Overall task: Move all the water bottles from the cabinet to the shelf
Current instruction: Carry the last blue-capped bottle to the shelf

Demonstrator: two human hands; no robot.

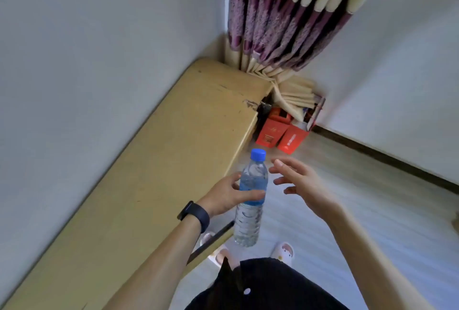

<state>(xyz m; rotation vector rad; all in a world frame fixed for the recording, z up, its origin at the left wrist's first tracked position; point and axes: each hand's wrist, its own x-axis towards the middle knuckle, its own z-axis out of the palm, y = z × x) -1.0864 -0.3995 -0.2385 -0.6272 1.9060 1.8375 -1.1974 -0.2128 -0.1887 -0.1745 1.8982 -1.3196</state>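
A clear water bottle with a blue cap and blue label is held upright in mid-air over the floor, just off the front edge of the long yellow cabinet top. My left hand, a black band on its wrist, grips the bottle around the label. To the bottle's right, my right hand hovers with its fingers spread and nothing in it, a short gap away from the bottle. No shelf is in view.
White walls run along the left and the right. A purple and cream curtain hangs in the far corner. Red boxes sit on the floor beyond the cabinet's end. My slippered feet stand on pale floorboards.
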